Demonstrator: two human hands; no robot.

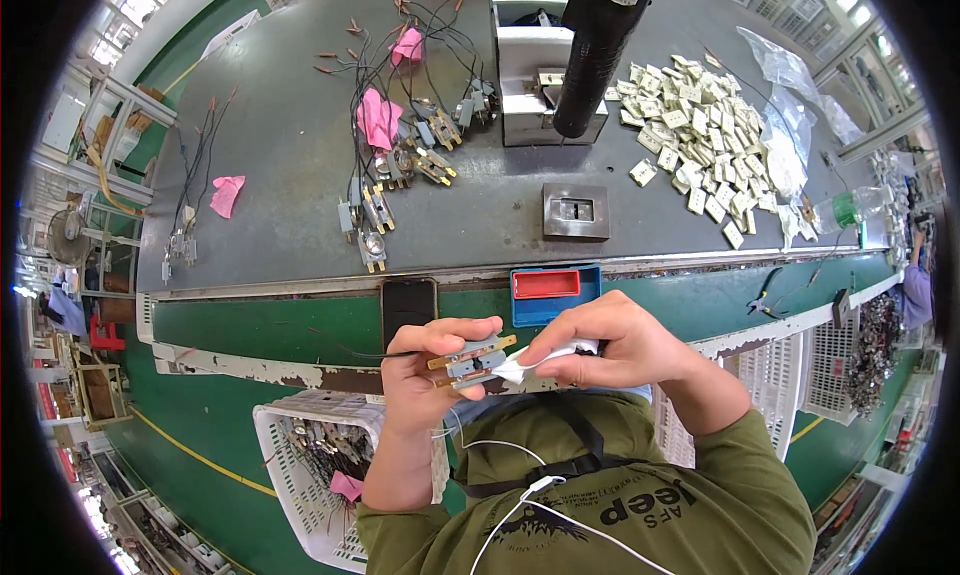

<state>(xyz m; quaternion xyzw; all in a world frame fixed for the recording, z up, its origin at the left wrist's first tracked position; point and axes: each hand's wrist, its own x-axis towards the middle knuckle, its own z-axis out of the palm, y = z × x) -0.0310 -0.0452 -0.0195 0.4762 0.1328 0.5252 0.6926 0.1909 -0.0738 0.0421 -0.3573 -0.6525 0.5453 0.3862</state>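
Note:
In front of my chest, my left hand (pixel 412 383) is closed around a grey electrical switch part (pixel 466 363) with brass-coloured strips. A dark wire runs from it off to the left. My right hand (pixel 625 343) pinches a crumpled white cloth or tissue (pixel 513 367), whose tip touches the right end of the switch part. On the table beyond lies a cluster of similar switch parts (pixel 378 210) with black wires and pink paper pieces (pixel 378 120) among them. A steel block (pixel 576 213) with a slot stands right of that cluster.
A press-like fixture (pixel 530 115) with a black cylinder (pixel 600 60) stands at the back. Many cream plastic pieces (pixel 700 125) are heaped at right, near a plastic bottle (pixel 845 210). A phone (pixel 409 305), blue tray (pixel 555 312) and pliers (pixel 766 293) lie along the near ledge. A white basket (pixel 290 475) stands below left.

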